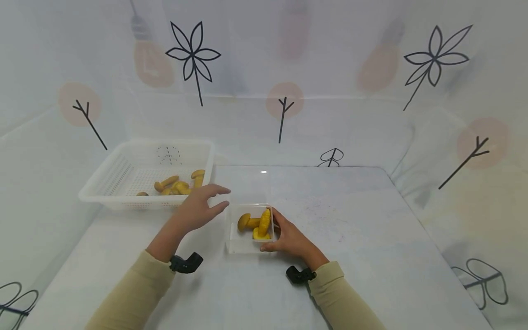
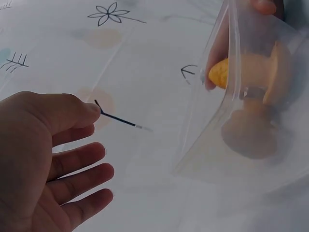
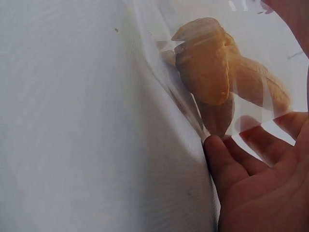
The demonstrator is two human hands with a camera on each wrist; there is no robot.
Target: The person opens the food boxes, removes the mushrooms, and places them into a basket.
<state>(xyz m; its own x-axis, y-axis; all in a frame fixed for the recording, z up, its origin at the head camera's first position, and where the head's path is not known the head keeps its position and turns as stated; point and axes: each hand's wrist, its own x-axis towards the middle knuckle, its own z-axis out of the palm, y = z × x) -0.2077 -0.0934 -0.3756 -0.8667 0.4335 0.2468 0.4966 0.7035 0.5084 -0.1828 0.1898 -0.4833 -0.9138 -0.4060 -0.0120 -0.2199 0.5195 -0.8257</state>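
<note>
A clear plastic box (image 1: pixel 243 247) stands on the table in front of the person. Inside lie a brownish-yellow mushroom (image 1: pixel 244 222) and a brighter yellow mushroom-shaped piece (image 1: pixel 264 223) leaning over its stem. The right hand (image 1: pixel 288 236) grips the box at its right side, thumb at the front corner and fingers along the side. In the right wrist view, fingertips (image 3: pixel 215 145) press the see-through wall beside the mushrooms (image 3: pixel 203 67). To the left of the box, the left hand (image 1: pixel 202 206) is held with fingers apart and nothing between them, overlapping the basket's near right corner.
A white perforated plastic basket (image 1: pixel 111 199) at the back left holds several yellow-brown mushrooms (image 1: pixel 179 187). White cloth (image 1: pixel 255 123) with plant drawings hangs behind and at both sides of the white table (image 1: pixel 350 220). Black wrist cameras (image 1: pixel 186 263) sit on both wrists.
</note>
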